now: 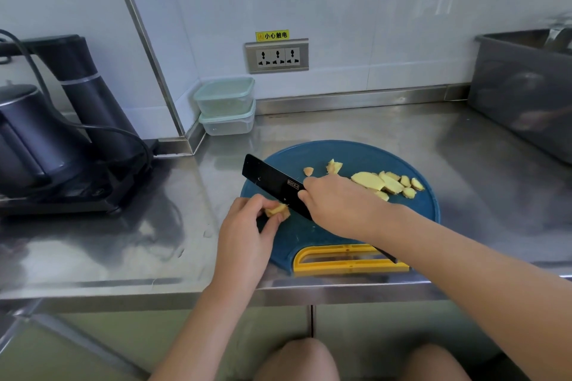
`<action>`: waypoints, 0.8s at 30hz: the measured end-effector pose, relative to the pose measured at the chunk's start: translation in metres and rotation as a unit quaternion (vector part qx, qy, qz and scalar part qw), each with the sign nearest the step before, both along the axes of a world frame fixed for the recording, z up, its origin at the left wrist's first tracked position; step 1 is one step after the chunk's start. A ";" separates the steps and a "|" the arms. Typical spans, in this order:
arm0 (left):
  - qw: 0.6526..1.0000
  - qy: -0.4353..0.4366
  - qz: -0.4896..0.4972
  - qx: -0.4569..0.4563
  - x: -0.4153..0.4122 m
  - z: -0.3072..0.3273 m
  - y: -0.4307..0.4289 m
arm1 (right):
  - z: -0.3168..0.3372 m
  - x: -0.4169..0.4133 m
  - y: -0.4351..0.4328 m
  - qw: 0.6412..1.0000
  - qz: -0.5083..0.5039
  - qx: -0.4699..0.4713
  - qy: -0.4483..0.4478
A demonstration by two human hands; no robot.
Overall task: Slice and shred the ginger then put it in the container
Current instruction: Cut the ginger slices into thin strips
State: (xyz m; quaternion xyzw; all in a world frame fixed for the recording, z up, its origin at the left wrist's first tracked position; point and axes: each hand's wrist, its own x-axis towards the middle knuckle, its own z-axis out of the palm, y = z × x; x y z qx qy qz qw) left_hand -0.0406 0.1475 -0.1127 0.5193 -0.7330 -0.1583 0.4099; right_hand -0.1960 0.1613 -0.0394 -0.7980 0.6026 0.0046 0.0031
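Observation:
A round blue cutting board [356,155] with a yellow handle lies on the steel counter. My left hand [247,226] pinches a small piece of ginger [277,210] at the board's left edge. My right hand [337,201] grips a black cleaver [272,182], its blade resting against the ginger piece. Several pale yellow ginger slices [387,184] lie on the board's right side, with two small scraps [322,168] behind my right hand. Two stacked clear containers [227,105] with pale green lids stand in the back corner.
A black kettle and appliance [62,139] with a cord fill the left counter. A grey tub [523,86] stands at the back right. A wall socket [277,56] sits above the containers. The counter's front edge [154,288] runs below my arms.

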 end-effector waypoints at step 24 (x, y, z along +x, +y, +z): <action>0.999 -0.046 0.006 -0.003 -0.002 0.006 0.002 | 0.015 0.008 -0.009 0.984 0.092 -0.013 0.149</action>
